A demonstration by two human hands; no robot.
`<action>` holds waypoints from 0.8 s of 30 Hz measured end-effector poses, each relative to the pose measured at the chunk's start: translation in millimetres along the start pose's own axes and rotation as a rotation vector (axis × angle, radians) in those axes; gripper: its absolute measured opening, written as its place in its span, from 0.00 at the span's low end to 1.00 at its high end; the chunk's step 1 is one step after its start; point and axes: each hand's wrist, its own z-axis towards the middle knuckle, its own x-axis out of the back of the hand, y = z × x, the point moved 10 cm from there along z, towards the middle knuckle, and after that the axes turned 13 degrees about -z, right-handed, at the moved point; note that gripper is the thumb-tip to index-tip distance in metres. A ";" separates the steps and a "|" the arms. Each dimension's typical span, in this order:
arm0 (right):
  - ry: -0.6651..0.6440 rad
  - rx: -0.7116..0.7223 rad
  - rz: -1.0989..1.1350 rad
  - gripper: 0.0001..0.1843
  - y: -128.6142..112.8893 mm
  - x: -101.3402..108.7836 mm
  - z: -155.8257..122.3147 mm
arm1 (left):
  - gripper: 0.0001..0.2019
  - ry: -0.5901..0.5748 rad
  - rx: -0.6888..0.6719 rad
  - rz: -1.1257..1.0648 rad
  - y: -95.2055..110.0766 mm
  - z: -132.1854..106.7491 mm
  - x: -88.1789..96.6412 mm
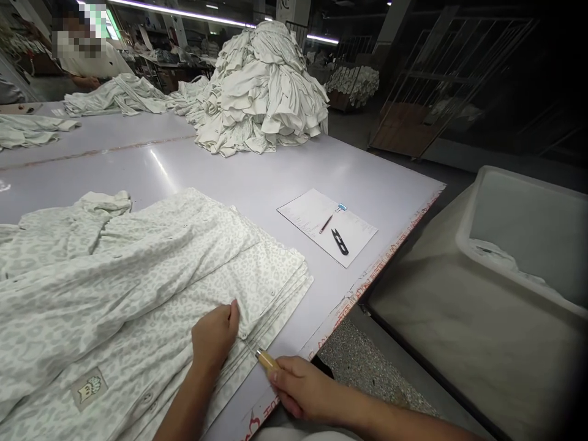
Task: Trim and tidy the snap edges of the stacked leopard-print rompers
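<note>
A stack of white garments with a grey leopard print [138,288] lies folded on the table, with buttons along its front strip. My left hand [215,335] pinches the fabric near a corner of the stack. My right hand [303,386] grips a wooden-handled awl [267,359], whose thin metal tip reaches the button strip close to my left fingers. A small fabric label [89,389] is sewn on the garment's lower left.
On the pale table [257,171] lie a paper sheet [327,226], a pen [326,224] and black thread snips [340,242]. A large heap of white garments [261,92] rises behind. A white plastic bin [519,239] stands right of the table edge. A co-worker [87,61] stands far left.
</note>
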 end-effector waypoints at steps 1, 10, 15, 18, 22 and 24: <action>0.009 -0.007 -0.022 0.19 -1.9 0.1 3.0 | 0.24 0.005 0.011 0.005 -1.6 0.0 0.4; 0.138 0.310 -0.301 0.08 -24.2 18.6 -5.5 | 0.13 0.196 -0.292 -0.014 26.0 -31.3 18.9; 0.430 0.195 0.041 0.15 18.7 78.3 -8.0 | 0.12 0.059 -0.723 0.078 101.1 -34.3 -17.1; 0.381 0.176 0.052 0.16 23.1 81.1 0.1 | 0.13 0.053 -0.734 0.114 114.4 -23.9 -27.8; 0.396 0.174 0.037 0.16 23.2 83.1 2.3 | 0.10 0.010 -0.797 0.093 116.3 -26.5 -35.1; 0.382 0.176 0.046 0.15 24.1 82.2 2.6 | 0.10 0.004 -0.776 0.065 112.3 -27.1 -35.2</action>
